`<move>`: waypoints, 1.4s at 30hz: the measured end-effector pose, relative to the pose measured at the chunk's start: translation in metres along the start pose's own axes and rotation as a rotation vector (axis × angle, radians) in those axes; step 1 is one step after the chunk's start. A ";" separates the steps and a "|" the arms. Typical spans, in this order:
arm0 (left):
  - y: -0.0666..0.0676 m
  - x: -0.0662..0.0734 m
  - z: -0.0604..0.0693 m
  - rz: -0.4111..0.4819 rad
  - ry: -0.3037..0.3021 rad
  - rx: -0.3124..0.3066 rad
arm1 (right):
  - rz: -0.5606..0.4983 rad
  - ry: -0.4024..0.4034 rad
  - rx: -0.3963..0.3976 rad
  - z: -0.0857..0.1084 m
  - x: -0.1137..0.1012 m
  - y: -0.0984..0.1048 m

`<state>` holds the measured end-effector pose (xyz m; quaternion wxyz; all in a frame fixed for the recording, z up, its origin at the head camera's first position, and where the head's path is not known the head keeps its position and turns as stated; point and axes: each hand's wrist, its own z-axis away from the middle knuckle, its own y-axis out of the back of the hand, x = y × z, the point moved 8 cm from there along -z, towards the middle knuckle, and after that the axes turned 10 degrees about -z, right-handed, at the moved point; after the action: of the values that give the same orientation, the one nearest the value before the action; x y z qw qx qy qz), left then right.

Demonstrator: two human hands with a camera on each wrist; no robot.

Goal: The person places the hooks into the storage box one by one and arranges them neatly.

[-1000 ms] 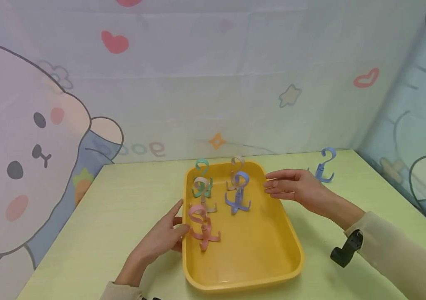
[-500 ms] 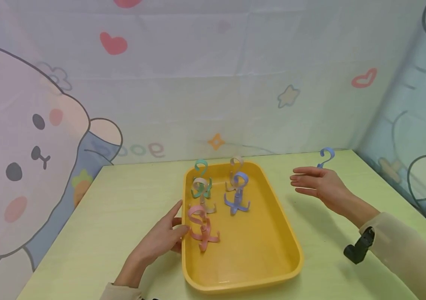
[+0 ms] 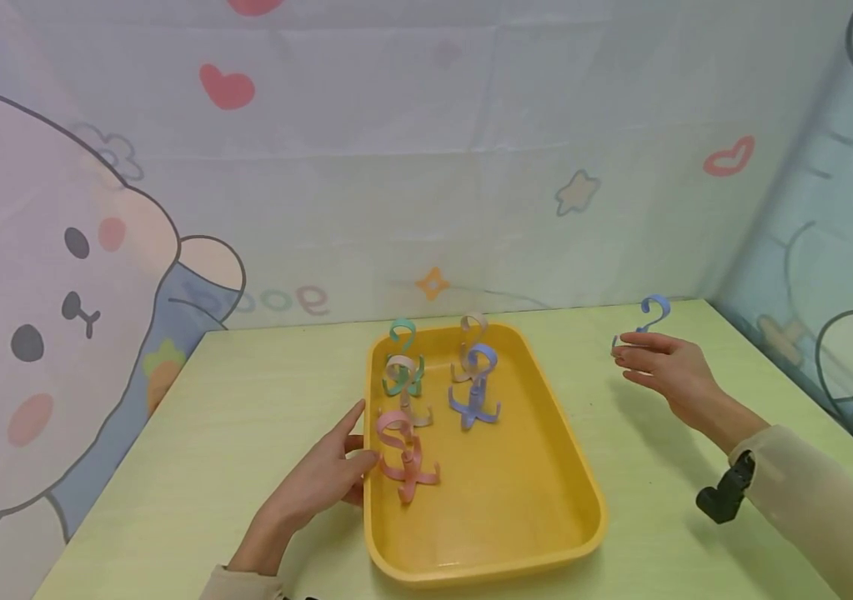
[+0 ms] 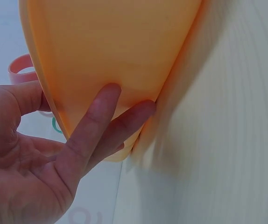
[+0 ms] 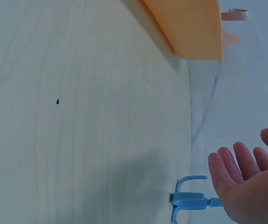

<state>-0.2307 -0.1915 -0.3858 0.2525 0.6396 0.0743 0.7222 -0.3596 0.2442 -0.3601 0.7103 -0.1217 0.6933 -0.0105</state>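
My left hand (image 3: pixel 318 479) holds the left side of a yellow tray (image 3: pixel 504 500), thumb over the rim and fingers against the outer wall, as the left wrist view shows. Inside the tray stand claw-shaped hanger hooks: a pink hook (image 3: pixel 409 473), a blue hook (image 3: pixel 476 403), a green hook (image 3: pixel 404 377) and two beige ones. Over the table on the right is my right hand (image 3: pixel 669 372), fingers fairly straight and holding nothing. It partly hides another blue hook (image 5: pixel 190 201), which stands upright just beyond it; contact between them cannot be told.
The pale green table (image 3: pixel 268 400) runs back to a cloth backdrop (image 3: pixel 396 192) printed with cartoon figures. Another printed cloth (image 3: pixel 831 250) stands along the right side. The tray's raised rim lies between my two hands.
My right hand has moved from beside the tray's right rim to the right, up to the lone blue hook, now partly covering it. The left hand and tray keep their places.
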 end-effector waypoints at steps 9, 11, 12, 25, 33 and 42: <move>0.001 -0.001 0.000 -0.015 0.007 0.016 | 0.029 0.021 0.076 -0.003 0.003 0.019; 0.001 0.000 0.000 -0.016 0.008 0.013 | 0.032 0.026 0.083 -0.003 0.003 0.021; 0.001 0.000 0.000 -0.014 0.007 0.012 | 0.029 0.027 0.085 -0.003 0.003 0.021; 0.001 0.001 0.001 0.012 0.010 0.009 | 0.058 0.057 0.123 -0.003 0.000 0.026; 0.001 0.002 0.000 0.045 -0.005 -0.016 | 0.037 0.070 0.201 -0.003 0.000 0.035; 0.001 0.001 0.000 0.008 0.007 0.008 | 0.137 0.037 0.252 -0.006 0.000 0.043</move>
<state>-0.2307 -0.1920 -0.3844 0.2469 0.6384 0.0754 0.7251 -0.3718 0.2846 -0.3682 0.7061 0.0161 0.7060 -0.0512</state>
